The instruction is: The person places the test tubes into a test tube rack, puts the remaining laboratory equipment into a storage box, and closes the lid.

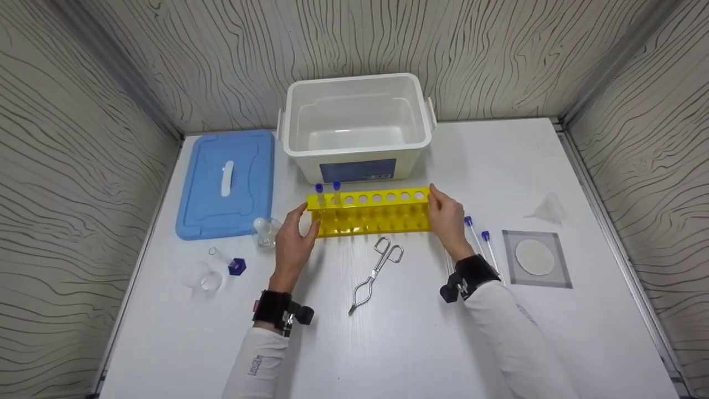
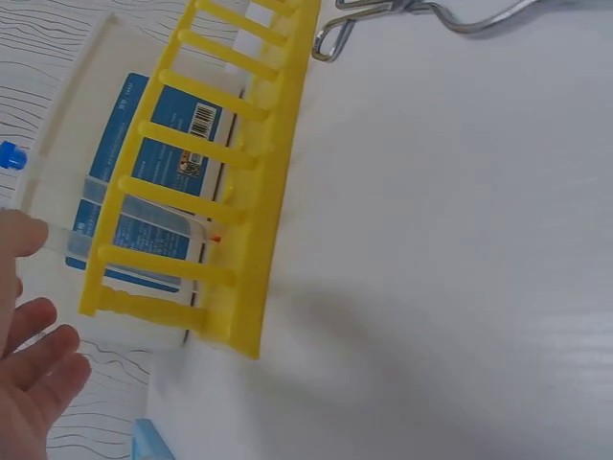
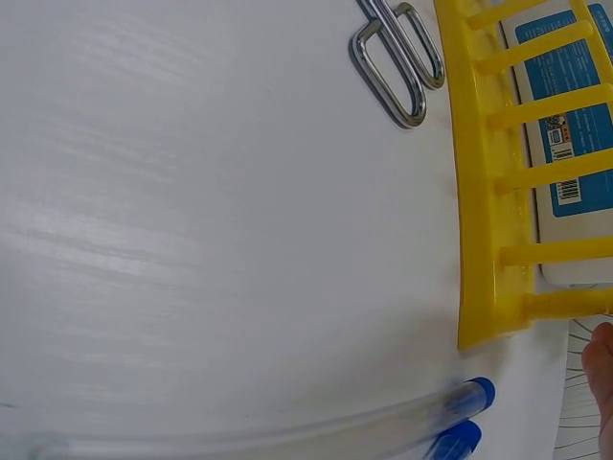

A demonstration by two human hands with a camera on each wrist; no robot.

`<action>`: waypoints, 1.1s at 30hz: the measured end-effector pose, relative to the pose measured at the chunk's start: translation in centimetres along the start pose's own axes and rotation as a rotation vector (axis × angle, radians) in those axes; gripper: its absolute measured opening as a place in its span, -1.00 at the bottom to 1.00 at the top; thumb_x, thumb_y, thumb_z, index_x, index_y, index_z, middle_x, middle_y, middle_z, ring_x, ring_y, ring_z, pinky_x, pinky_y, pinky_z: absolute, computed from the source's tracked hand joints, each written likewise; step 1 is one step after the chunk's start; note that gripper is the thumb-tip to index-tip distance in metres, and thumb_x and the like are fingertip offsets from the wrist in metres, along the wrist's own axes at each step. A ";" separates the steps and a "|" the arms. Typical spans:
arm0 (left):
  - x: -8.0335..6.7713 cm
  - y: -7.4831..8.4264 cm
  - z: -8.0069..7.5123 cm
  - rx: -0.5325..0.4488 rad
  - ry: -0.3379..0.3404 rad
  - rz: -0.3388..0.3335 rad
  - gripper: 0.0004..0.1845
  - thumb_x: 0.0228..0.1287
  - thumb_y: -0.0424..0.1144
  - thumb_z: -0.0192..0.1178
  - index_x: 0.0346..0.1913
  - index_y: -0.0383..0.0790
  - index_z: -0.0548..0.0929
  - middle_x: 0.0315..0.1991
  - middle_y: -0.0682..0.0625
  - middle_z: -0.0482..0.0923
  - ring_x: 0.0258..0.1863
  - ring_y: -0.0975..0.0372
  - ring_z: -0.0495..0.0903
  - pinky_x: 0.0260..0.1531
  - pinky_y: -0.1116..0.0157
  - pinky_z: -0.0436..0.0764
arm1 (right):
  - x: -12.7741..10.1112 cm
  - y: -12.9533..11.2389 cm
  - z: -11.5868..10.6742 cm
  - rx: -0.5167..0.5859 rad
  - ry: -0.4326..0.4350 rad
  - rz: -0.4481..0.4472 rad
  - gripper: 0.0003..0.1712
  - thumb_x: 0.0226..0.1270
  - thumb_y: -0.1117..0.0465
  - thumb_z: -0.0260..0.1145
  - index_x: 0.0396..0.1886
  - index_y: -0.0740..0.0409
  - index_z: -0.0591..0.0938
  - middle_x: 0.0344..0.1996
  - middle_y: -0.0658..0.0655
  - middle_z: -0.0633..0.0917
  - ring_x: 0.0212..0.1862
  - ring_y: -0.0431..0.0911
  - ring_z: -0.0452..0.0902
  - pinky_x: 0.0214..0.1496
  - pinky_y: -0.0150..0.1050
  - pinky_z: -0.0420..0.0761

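Note:
A yellow test-tube rack (image 1: 368, 213) (image 2: 259, 192) (image 3: 479, 192) stands on the white table in front of a white bin (image 1: 357, 127). Two blue-capped tubes (image 1: 328, 191) stand in its left holes. My left hand (image 1: 293, 235) (image 2: 34, 374) is at the rack's left end, fingers straight and spread; the left wrist view shows a small gap to the rack. At the right end my right hand (image 1: 446, 219) (image 3: 603, 379) lies against the rack with the thumb near the top corner. Only a fingertip shows in the right wrist view.
Metal tongs (image 1: 376, 271) (image 3: 393, 67) lie in front of the rack. Two capped tubes (image 1: 477, 238) (image 3: 465, 417) lie right of it, then a mesh mat with a white disc (image 1: 536, 257) and a funnel (image 1: 548, 209). A blue lid (image 1: 227, 183), flask (image 1: 266, 230) and beaker (image 1: 204, 276) sit left.

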State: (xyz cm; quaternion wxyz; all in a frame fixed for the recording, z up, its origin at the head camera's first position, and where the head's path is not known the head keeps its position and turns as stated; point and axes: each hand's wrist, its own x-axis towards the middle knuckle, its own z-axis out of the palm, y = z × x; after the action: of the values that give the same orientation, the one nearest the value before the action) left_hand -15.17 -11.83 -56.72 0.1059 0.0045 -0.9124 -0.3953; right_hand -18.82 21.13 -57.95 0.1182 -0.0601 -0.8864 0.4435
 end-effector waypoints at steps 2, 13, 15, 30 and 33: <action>0.1 -0.4 0.3 0.030 -0.048 -0.043 -0.39 0.34 -0.13 0.27 0.39 -0.23 0.42 0.34 -0.17 0.50 0.34 0.00 0.50 0.35 0.06 0.48 | 0.0 0.0 0.0 0.004 -0.011 0.009 -0.58 0.53 0.24 0.10 0.29 0.25 0.53 0.24 0.25 0.60 -0.08 0.03 0.61 -0.08 -0.18 0.59; 0.1 -2.9 2.4 0.010 -0.198 -0.236 -0.29 0.36 -0.07 0.24 0.48 -0.22 0.28 0.46 -0.19 0.33 0.45 -0.03 0.35 0.45 0.02 0.34 | 0.1 -0.1 0.3 -0.003 0.026 -0.026 -0.60 0.50 0.26 0.14 0.24 0.28 0.56 0.18 0.27 0.64 -0.38 0.02 0.51 -0.25 -0.30 0.51; -0.1 -3.3 2.8 -0.002 -0.210 -0.235 -0.29 0.37 -0.06 0.22 0.49 -0.19 0.28 0.44 -0.16 0.37 0.43 0.00 0.38 0.45 0.03 0.35 | 0.1 -0.2 0.3 -0.012 0.033 -0.039 -0.61 0.49 0.27 0.14 0.24 0.27 0.57 0.12 0.29 0.68 -0.45 -0.05 0.41 -0.34 -0.39 0.41; -0.6 -4.1 4.6 0.121 -0.195 -0.148 -0.43 0.36 0.06 0.21 0.37 -0.02 0.44 0.15 0.00 0.60 0.17 0.12 0.59 0.28 0.08 0.53 | -0.3 0.3 -0.2 -0.024 -0.016 -0.016 -0.58 0.53 0.22 0.09 0.30 0.24 0.53 0.24 0.25 0.60 -0.35 0.00 0.48 -0.26 -0.29 0.49; -0.2 -3.9 4.6 0.142 -0.189 -0.143 -0.39 0.33 0.07 0.24 0.38 -0.01 0.43 0.09 0.02 0.62 0.12 0.14 0.61 0.24 0.11 0.55 | -0.1 0.1 -0.4 -0.035 -0.052 0.011 -0.55 0.56 0.17 0.06 0.34 0.20 0.49 0.30 0.21 0.56 -0.35 -0.02 0.45 -0.29 -0.37 0.42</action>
State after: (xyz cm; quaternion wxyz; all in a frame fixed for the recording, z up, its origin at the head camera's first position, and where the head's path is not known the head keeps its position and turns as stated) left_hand -16.14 -11.20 -62.60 -0.0094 0.0399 -0.9414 -0.3348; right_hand -18.61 21.46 -57.84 0.0914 -0.0555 -0.8964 0.4301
